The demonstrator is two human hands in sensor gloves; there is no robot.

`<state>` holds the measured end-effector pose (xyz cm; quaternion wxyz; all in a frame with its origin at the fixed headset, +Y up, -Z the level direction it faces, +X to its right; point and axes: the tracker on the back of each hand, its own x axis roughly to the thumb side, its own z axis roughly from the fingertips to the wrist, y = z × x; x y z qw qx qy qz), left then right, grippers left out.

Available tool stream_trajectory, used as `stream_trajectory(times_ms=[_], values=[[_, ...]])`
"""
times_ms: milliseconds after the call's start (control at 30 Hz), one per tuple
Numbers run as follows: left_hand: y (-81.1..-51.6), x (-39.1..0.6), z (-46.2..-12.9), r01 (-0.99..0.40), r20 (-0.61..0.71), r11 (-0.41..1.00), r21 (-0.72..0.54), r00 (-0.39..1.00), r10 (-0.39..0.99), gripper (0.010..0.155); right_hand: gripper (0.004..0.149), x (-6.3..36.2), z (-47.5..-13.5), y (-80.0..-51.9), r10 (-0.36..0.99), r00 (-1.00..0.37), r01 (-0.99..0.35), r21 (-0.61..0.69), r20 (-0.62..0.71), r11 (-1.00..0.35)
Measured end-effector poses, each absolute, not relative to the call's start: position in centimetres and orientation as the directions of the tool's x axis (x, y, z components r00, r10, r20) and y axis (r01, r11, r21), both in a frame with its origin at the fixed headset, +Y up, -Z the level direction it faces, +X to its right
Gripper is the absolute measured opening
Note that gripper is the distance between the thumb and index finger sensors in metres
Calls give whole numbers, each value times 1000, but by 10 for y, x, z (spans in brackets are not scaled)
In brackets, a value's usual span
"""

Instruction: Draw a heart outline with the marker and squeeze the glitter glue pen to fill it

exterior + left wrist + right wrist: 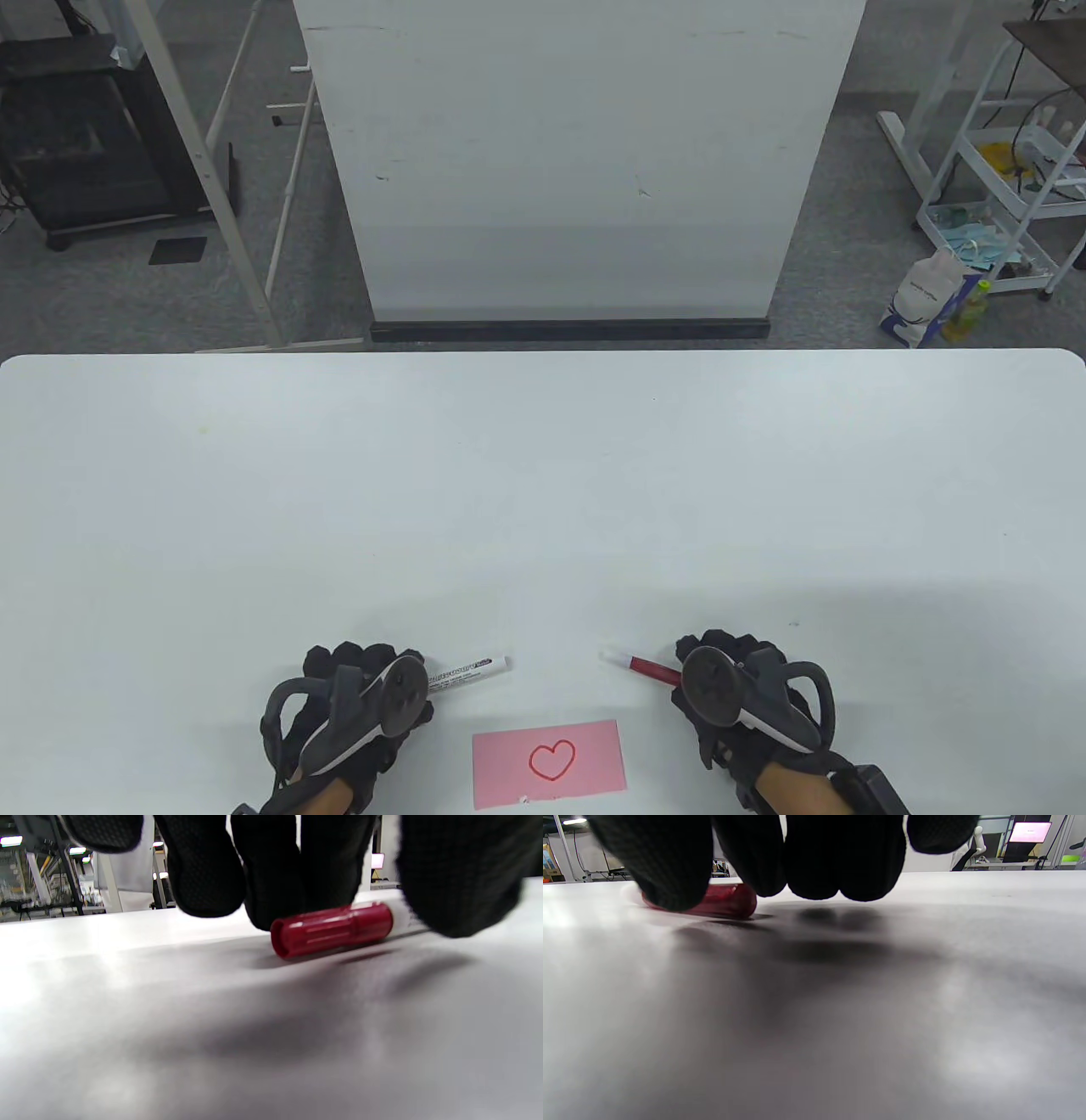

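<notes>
A pink card [549, 764] with a red heart outline [551, 759] lies at the table's front edge between my hands. The white marker [468, 670] lies on the table left of the card, its red cap [335, 928] under my left hand [373, 679]. That hand's thumb and fingers [297, 870] close on the marker from both sides. The red glitter glue pen [642, 666], white tip pointing left, lies right of the card. My right hand [721, 671] covers its rear end, thumb [666, 870] and forefinger pinching the red barrel [725, 902].
The white table [543, 475] stretches far beyond the hands. Behind its far edge stands a large white board [577, 161], with racks and a trolley on the floor at both sides.
</notes>
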<state>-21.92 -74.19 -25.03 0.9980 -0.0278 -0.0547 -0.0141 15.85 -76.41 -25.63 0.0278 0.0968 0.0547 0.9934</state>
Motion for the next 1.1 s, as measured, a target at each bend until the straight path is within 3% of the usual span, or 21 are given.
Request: stream_trajectory(times_ms=[233, 367, 567, 733, 833, 933, 1100], values=[[-723, -249, -242, -269, 46, 957, 107, 963, 265, 75, 53, 153, -257, -766, 27, -982, -6, 111, 186, -994], [-717, -248, -237, -318, 81, 934, 163, 948, 309, 73, 47, 153, -258, -766, 45, -982, -24, 115, 185, -993], [-705, -221, -233, -346, 200, 916, 202, 931, 307, 67, 48, 152, -259, -769, 37, -970, 3, 164, 241, -986], [-699, -176, -231, -253, 291, 952, 171, 936, 196, 64, 47, 156, -255, -765, 102, -954, -63, 145, 282, -987], [-698, -151, -229, -215, 346, 969, 118, 924, 163, 65, 47, 155, -250, -752, 193, -929, -150, 157, 316, -976], [-696, -131, -229, -263, 386, 961, 82, 898, 212, 65, 47, 145, -244, -733, 296, -878, -251, 165, 377, -954], [-696, -113, -225, -291, 433, 953, 85, 872, 228, 61, 47, 120, -237, -716, 361, -818, -289, 222, 448, -931]])
